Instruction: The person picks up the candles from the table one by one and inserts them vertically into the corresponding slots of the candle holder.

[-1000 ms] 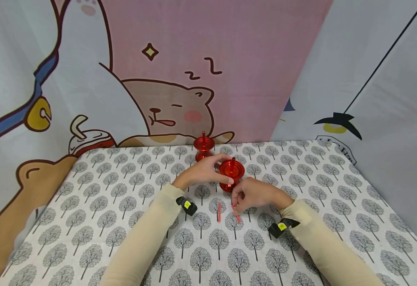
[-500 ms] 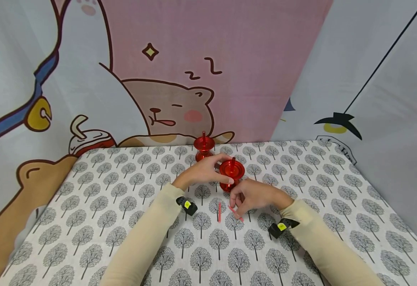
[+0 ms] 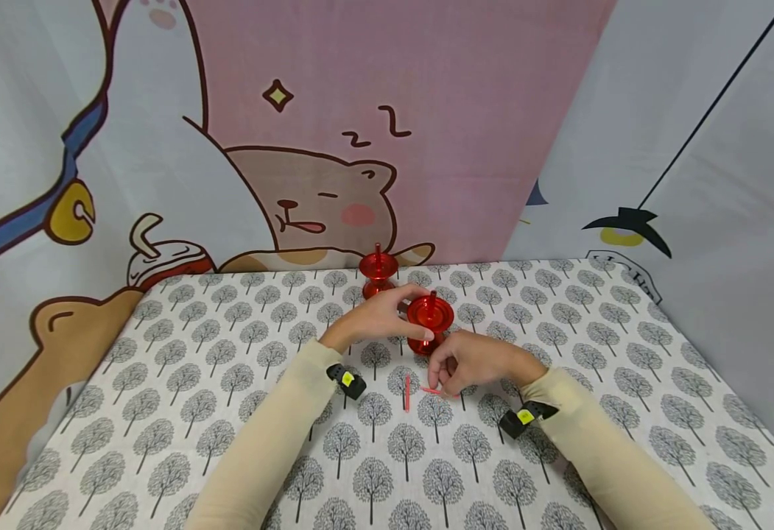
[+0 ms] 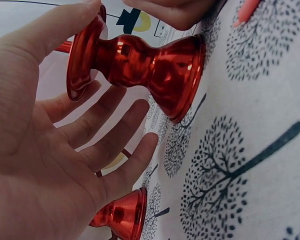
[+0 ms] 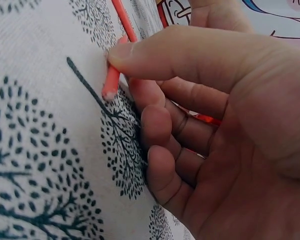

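A shiny red candle holder point(image 3: 424, 346) with a wide dish and an upright peg stands mid-table. My left hand point(image 3: 373, 318) holds it near the dish, thumb at the rim in front, fingers behind. In the left wrist view, the holder point(image 4: 127, 60) shows its narrow waist and flared foot. Just in front of it, my right hand point(image 3: 476, 361) pinches a thin coral-red stick point(image 5: 110, 86) close to the cloth. The thumb tip lies over the stick; the other fingers are curled. A second thin red stick point(image 3: 407, 394) lies to the left on the cloth.
Another red candle holder point(image 3: 378, 274) stands behind the left hand, close to the table's back edge. A white tablecloth point(image 3: 247, 442) printed with grey trees covers the table. Cartoon curtains point(image 3: 493, 110) hang directly behind it.
The stick at my right fingertips has swung from slanting toward me to lying nearly sideways. The right fingers have shifted slightly; the left hand and its candle holder have stayed put.
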Demonstrator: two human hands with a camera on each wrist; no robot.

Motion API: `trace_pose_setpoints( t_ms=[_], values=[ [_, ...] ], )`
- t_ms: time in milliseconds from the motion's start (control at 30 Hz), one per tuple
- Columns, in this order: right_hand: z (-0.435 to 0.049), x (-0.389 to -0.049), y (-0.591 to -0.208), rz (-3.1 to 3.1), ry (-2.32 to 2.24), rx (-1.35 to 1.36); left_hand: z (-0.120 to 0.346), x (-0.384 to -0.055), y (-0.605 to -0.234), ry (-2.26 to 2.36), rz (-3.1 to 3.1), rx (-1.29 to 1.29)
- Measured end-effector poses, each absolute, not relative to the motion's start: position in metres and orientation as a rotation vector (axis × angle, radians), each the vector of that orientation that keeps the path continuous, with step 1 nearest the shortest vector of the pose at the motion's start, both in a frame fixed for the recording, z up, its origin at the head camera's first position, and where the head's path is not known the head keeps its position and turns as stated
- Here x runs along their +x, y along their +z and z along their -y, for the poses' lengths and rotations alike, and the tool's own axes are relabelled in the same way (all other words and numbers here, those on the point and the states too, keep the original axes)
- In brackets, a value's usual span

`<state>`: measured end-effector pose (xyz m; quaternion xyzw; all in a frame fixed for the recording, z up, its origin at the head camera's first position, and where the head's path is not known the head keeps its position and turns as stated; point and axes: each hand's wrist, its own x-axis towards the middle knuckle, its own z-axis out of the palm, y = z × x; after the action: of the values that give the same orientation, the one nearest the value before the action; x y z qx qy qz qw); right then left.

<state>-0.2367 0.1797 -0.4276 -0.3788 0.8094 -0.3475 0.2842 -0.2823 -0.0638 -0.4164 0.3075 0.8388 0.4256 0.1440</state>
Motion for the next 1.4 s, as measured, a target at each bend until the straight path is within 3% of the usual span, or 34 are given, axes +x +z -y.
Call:
trace_pose_setpoints(
  t_ms=[1400],
  values=[
    [-0.193, -0.240, -0.422, -2.288, -0.852, -0.962, 0.064, -0.284, -0.418, 1.240, -2.393, 0.880]
  ],
)
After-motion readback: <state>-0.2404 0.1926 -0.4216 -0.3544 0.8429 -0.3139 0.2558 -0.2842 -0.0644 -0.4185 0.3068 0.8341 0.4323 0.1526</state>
